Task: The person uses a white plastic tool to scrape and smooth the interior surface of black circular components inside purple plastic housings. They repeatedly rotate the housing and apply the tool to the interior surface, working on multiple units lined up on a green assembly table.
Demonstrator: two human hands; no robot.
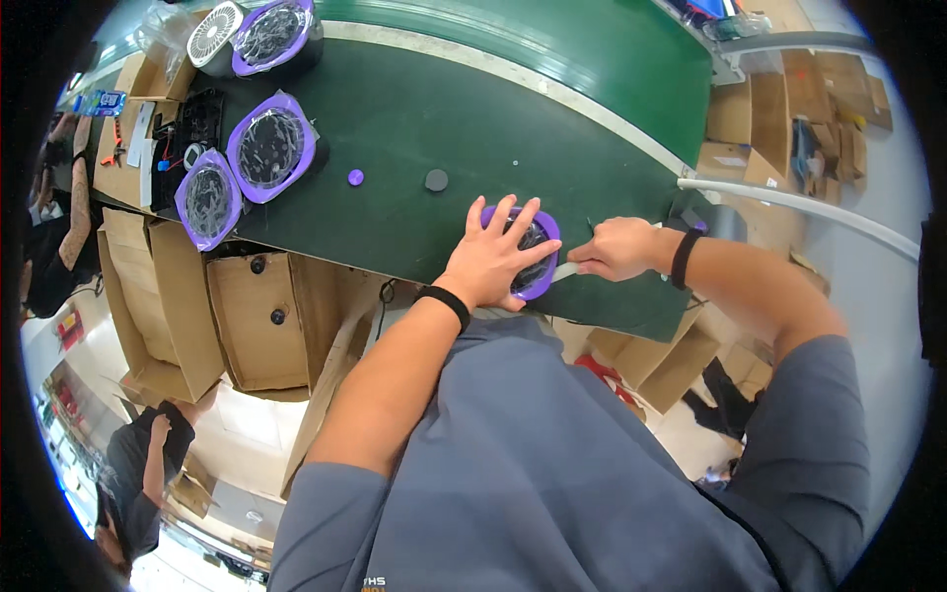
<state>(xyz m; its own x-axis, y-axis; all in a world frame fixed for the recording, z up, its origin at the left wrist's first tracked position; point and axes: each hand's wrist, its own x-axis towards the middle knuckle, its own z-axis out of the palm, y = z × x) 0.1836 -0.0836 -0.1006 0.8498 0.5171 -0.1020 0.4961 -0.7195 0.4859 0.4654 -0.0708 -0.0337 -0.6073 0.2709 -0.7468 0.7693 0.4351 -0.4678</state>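
Two hands: left (493, 255) splayed, half-covering a purple-rimmed unit (540, 286); right (619, 249) gripping apparently a partly hidden pale strip (565, 270).

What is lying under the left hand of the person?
Under the left hand is a purple-rimmed unit; parts of its rim and dark middle show. The hand covers the rest, and its underside cannot be seen.

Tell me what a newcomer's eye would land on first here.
Probably the purple-rimmed, dark-centred object at the dark green tabletop's near edge, under the spread left hand; the right hand beside it pinches a slim pale piece. Next, perhaps, three larger purple-rimmed units with shiny, crinkled-looking dark centres toward the upper left, then the small purple disc mid-table.
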